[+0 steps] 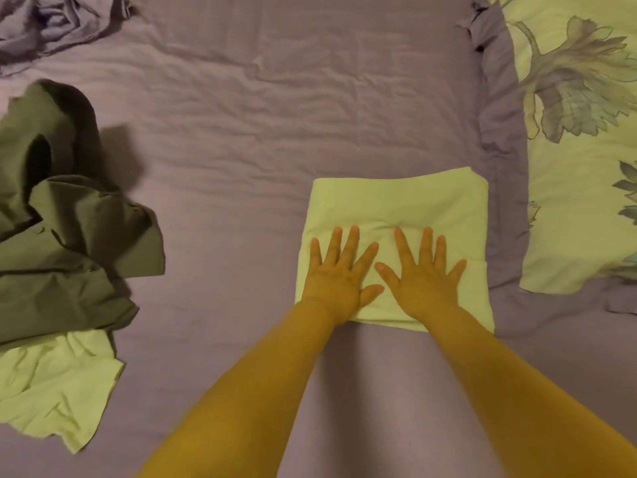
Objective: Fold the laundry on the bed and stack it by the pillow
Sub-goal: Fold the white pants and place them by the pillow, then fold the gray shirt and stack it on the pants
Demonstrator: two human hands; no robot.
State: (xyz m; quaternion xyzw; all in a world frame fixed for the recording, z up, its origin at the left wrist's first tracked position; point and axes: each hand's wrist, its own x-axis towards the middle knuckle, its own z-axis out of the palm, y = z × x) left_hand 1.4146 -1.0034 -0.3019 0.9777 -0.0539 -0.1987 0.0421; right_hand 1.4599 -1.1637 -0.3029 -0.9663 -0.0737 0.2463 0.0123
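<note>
Folded pale green cloth (pixel 400 215) lies flat on the bed (pixel 241 132), a neat rectangle, its right edge just beside the pillow (pixel 579 201). Your left hand (pixel 339 274) and right hand (pixel 422 276) both press down on the near half of the folded cloth, side by side, thumbs almost meeting. Grip on both: flat palms, fingers straight and spread, nothing curled or pinched. Both forearms are bare and reach in from the bottom edge.

Pillow sits right of the folded cloth, pale yellow-green with a large flower print, on a purple border that matches the sheet. Well left of the folded cloth there's a crumpled dark olive garment (pixel 62 236), unfolded, in a heap. A second pale green cloth (pixel 58 388) lies crumpled under the olive garment's near edge and sticks out toward you, left and nearer than the folded cloth. Far left beyond the folded cloth, at the top corner, a bunched purple cloth (pixel 51 22) lies on the bed. Bed sheet is purple and wrinkled.
</note>
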